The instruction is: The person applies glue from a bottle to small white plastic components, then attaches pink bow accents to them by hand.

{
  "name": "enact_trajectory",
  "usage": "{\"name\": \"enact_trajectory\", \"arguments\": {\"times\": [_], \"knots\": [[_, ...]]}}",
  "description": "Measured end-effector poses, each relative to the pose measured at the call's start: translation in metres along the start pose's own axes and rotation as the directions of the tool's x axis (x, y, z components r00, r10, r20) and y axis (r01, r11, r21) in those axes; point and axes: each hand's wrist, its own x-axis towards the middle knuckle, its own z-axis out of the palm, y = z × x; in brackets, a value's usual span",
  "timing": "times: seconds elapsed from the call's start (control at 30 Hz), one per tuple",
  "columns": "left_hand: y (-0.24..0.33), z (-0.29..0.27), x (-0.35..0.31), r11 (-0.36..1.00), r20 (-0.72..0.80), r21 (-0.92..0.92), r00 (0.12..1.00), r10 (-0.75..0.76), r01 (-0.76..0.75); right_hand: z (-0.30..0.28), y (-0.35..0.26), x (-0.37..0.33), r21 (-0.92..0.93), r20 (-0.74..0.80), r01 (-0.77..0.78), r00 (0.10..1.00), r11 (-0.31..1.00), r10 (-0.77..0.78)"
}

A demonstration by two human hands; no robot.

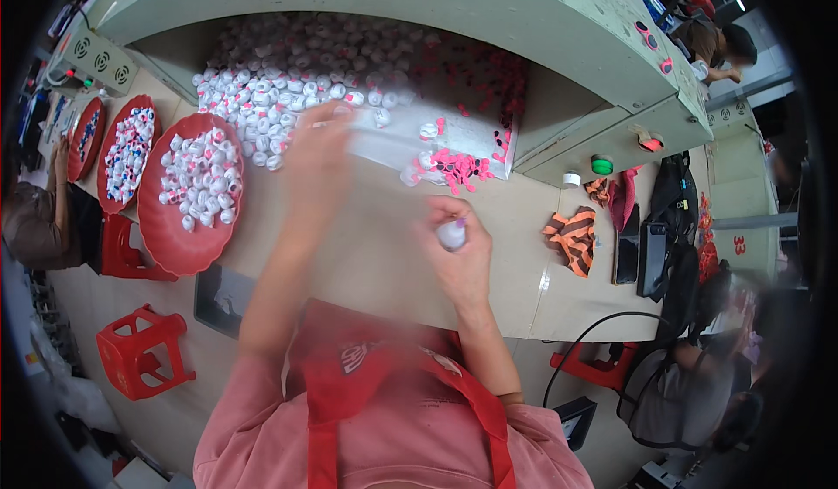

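Note:
Smeared by motion, my left hand [323,144] is raised at the near edge of a big heap of small white ball-shaped pieces with pink bits [279,96]; whether its fingers hold anything does not show. My right hand [461,253] is closed around a white rounded piece [451,234] with a purple spot by its top, in front of my chest. Just beyond that hand lies a small pile of bright pink pieces [458,168], some with dark parts. A lone white ball piece [428,130] rests on the white sheet [393,149] behind the pile.
Red scalloped trays [148,218] of white pieces line the table's left side. A green cabinet [576,44] arches over the heap. At right lie an orange-and-black striped cloth [572,240], a green button-like cap [602,164] and a phone [652,258]. Red stools [144,349] stand below; other people sit both sides.

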Motion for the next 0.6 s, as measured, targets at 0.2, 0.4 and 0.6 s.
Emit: {"name": "enact_trajectory", "arguments": {"times": [0.2, 0.4, 0.6], "knots": [[0.017, 0.085, 0.009, 0.926, 0.324, 0.251, 0.926, 0.194, -0.282, -0.024, 0.009, -0.011, 0.095, -0.108, 0.134, 0.987, 0.986, -0.123], [-0.003, 0.038, -0.018, 0.975, 0.189, -0.142, 0.972, -0.142, 0.171, -0.016, -0.007, -0.006, 0.304, -0.147, 0.159, 0.982, 0.939, -0.118], [0.012, -0.001, -0.035, -0.135, 0.656, -0.684, 0.524, -0.543, 0.716, -0.004, -0.021, -0.012, 0.295, -0.115, 0.113, 0.99, 0.949, -0.082]]}}
